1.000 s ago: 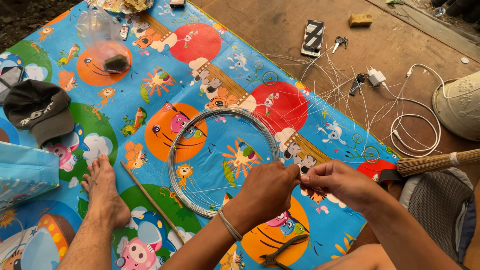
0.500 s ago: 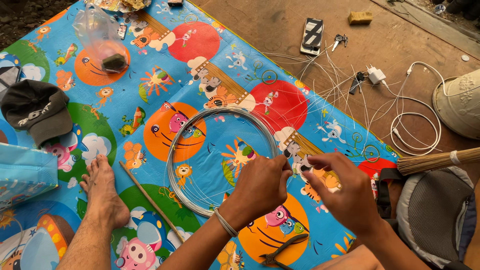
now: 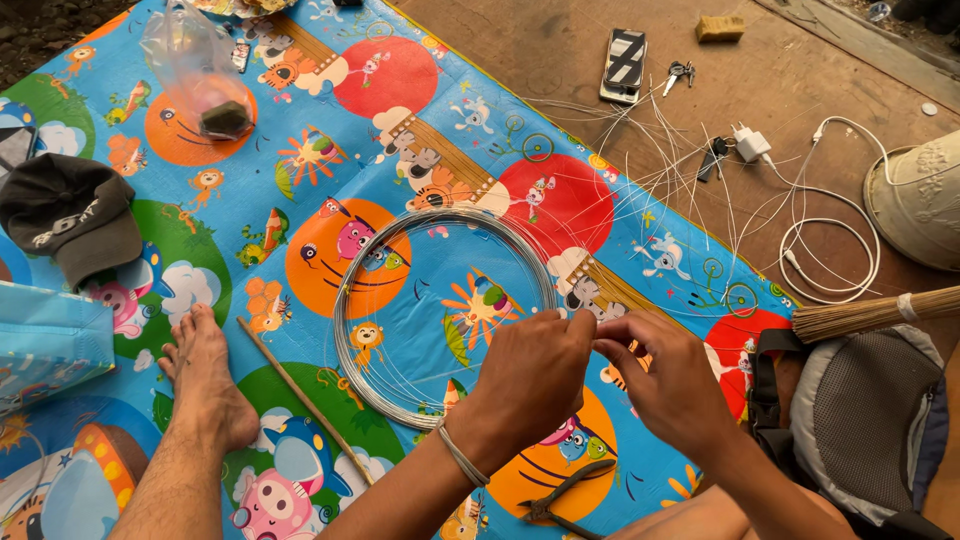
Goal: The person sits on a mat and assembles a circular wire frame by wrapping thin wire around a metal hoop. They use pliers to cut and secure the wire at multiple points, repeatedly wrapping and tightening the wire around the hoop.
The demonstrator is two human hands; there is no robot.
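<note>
My left hand [image 3: 530, 385] and right hand [image 3: 665, 385] meet at the wire coil's [image 3: 440, 315] near rim — fingertips pinched, apparently on one strand, keeping it taut.

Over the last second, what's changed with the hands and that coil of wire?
The right hand swung out to the right and lower half a second ago, then came back in; its fingertips now meet the left hand again at the near rim of the wire coil. The left hand stayed on the coil. Coil, pliers, stick and foot have not moved.
</note>
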